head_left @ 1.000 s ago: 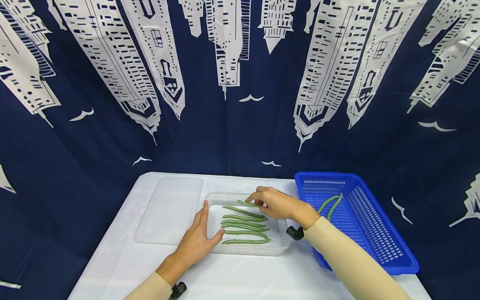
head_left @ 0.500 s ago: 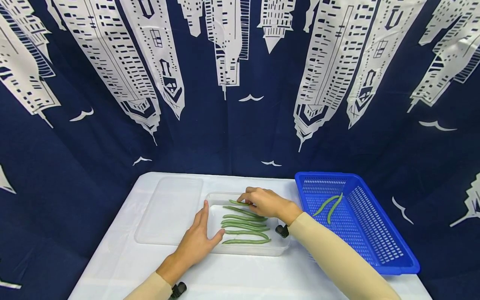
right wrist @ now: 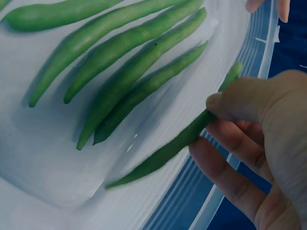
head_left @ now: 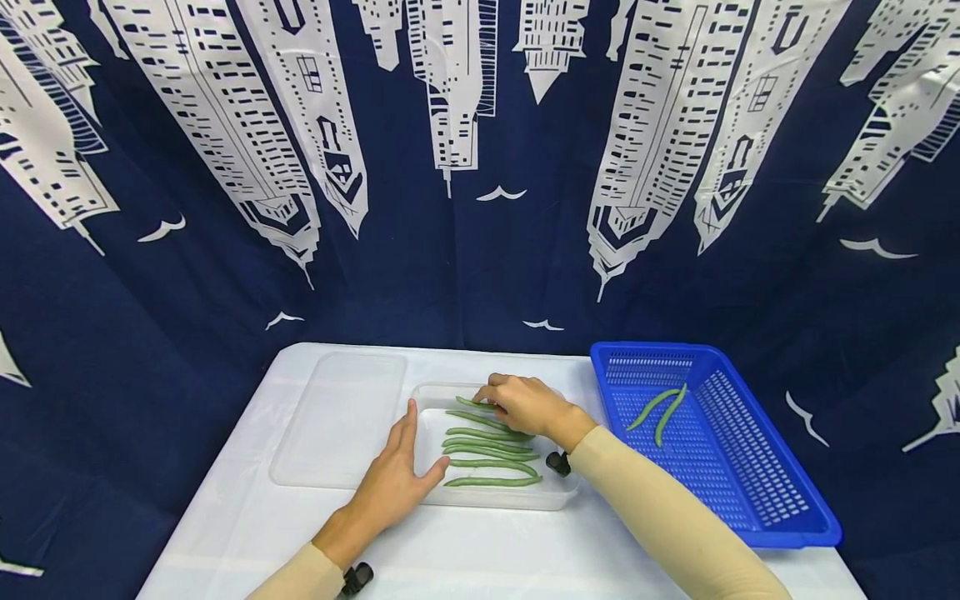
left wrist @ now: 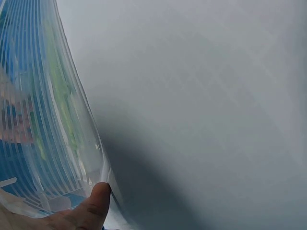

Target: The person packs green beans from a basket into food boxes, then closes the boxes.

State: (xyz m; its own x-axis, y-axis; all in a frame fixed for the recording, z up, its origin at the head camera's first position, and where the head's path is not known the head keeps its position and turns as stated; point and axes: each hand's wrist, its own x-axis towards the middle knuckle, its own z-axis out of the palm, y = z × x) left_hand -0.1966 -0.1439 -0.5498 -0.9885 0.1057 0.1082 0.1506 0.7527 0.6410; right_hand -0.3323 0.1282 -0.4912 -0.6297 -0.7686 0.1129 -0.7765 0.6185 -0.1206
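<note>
The right hand pinches a bean inside the far edge of a container; the left hand, fingers straight, touches its left end. More beans lie within. On the table, a lid lies left, a basket along the right edge.

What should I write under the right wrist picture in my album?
A right hand pinches one green bean beside more green beans in a clear plastic container.

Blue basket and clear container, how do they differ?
The blue basket is opaque with perforated walls, while the clear container is transparent. The basket looks larger than the container. The basket holds two green beans; the container holds more, roughly side by side. Both stand open on the white table.
</note>
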